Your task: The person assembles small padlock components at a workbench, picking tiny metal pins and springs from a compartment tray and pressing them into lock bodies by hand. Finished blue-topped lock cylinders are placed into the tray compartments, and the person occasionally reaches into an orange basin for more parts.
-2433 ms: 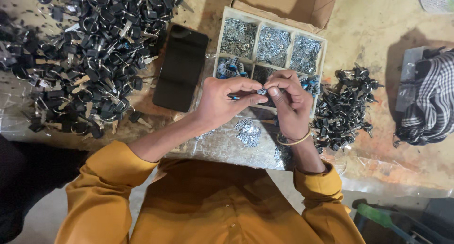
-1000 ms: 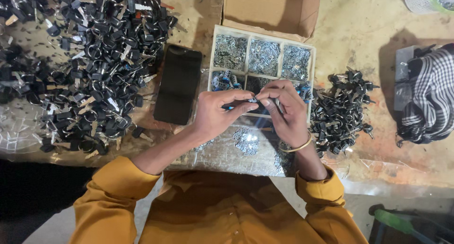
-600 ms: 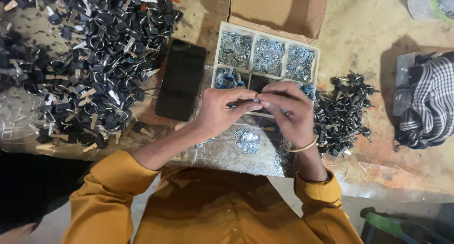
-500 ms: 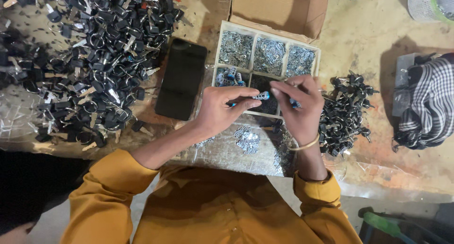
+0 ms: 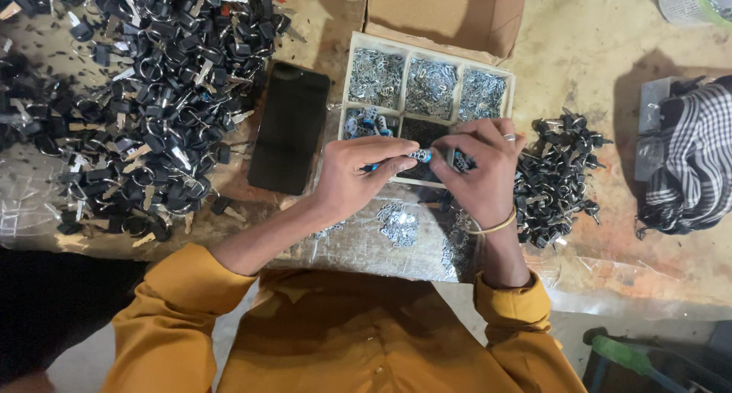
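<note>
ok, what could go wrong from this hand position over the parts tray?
1. The left hand and right hand pinch a small blue-tipped part above the divided tray; a slip could drop it into the wrong compartment.
2. The right wrist sits close to the small black pile; a sweep might scatter it.
3. The phone lies beside the big pile of black parts, and could get scratched.

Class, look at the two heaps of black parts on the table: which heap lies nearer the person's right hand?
The smaller heap, just beside the right hand; the large heap lies far off, beyond the black phone.
</note>
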`<state>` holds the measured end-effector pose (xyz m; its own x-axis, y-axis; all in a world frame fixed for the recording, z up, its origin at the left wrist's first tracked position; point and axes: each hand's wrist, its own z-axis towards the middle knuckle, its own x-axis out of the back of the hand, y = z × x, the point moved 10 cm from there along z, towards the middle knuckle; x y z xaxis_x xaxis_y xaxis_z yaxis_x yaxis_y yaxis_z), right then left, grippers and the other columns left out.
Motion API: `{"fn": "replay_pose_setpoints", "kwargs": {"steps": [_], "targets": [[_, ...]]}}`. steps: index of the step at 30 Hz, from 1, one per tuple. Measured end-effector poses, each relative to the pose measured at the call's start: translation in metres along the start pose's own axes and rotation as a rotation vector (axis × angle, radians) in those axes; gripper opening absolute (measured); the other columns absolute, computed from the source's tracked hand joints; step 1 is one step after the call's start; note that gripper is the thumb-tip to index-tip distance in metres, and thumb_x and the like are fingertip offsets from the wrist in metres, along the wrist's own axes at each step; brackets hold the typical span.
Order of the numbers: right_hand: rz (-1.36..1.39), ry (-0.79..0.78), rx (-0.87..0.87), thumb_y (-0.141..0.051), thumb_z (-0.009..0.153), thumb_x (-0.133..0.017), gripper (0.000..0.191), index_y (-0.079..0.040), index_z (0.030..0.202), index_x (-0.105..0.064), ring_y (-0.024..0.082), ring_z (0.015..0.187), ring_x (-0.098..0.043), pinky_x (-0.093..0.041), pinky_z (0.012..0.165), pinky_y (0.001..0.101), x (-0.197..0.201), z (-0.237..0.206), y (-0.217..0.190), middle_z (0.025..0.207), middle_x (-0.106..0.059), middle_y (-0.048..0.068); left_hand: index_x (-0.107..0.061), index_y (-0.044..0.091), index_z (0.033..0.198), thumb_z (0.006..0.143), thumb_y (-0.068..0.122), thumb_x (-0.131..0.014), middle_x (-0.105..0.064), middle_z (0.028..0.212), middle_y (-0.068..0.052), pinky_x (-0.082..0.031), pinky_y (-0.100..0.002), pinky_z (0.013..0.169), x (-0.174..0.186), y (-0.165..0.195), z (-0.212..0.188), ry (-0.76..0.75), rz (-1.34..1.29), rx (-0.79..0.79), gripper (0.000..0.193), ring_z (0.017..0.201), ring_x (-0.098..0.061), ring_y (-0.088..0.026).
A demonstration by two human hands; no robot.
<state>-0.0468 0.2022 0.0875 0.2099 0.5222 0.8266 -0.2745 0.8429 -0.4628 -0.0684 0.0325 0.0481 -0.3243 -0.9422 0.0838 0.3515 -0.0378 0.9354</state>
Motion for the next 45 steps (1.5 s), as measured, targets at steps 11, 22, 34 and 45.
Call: {"fn": "replay_pose_setpoints", "kwargs": {"steps": [11,22,34,45], "targets": [[0.336,0.142,-0.081,-0.001,0.082,-0.085,0.018,-0.005,0.098,-0.078,0.018,0.096,-0.060,-0.047,0.085,0.0302,0.007,-0.005,0.009,0.097,-0.065,0.007,-0.075,0.001,0.112,0.091,0.000,-0.079,-0.079,0.110,-0.011,-0.066,-0.027,0.080,-0.003,-0.005,-0.003,0.001,-0.037,0.062,0.021,0.096,-0.079,-0.016],[1.103,-0.108,-0.288,0.010,0.099,-0.066,0.017,0.003,0.112,-0.073,0.011,0.099,-0.060,-0.049,0.086,0.0236,-0.039,-0.016,0.021,0.113,-0.065,0.008,-0.073,-0.002,0.109,0.091,-0.006,-0.077,-0.078,0.107,-0.010,-0.068,-0.027,0.086,-0.006,-0.007,-0.004,-0.015,-0.123,0.048,0.018,0.100,-0.079,-0.018],[0.661,0.100,-0.302,0.006,0.091,-0.082,0.014,0.000,0.102,-0.077,0.000,0.071,-0.044,-0.031,0.059,0.0165,-0.017,-0.016,0.037,0.105,-0.067,0.003,-0.073,-0.003,0.106,0.089,-0.006,-0.080,-0.078,0.109,-0.010,-0.068,-0.027,0.085,-0.005,-0.003,-0.004,-0.006,-0.090,-0.002,0.018,0.098,-0.079,-0.019],[0.952,-0.025,-0.296,0.010,0.092,-0.074,0.019,0.000,0.109,-0.075,0.006,0.078,-0.059,-0.047,0.063,0.0194,-0.025,-0.019,0.024,0.112,-0.066,0.007,-0.074,-0.003,0.107,0.089,-0.006,-0.079,-0.078,0.107,-0.011,-0.068,-0.027,0.085,-0.006,-0.007,-0.005,-0.017,-0.095,0.020,0.018,0.098,-0.079,-0.018]]}}
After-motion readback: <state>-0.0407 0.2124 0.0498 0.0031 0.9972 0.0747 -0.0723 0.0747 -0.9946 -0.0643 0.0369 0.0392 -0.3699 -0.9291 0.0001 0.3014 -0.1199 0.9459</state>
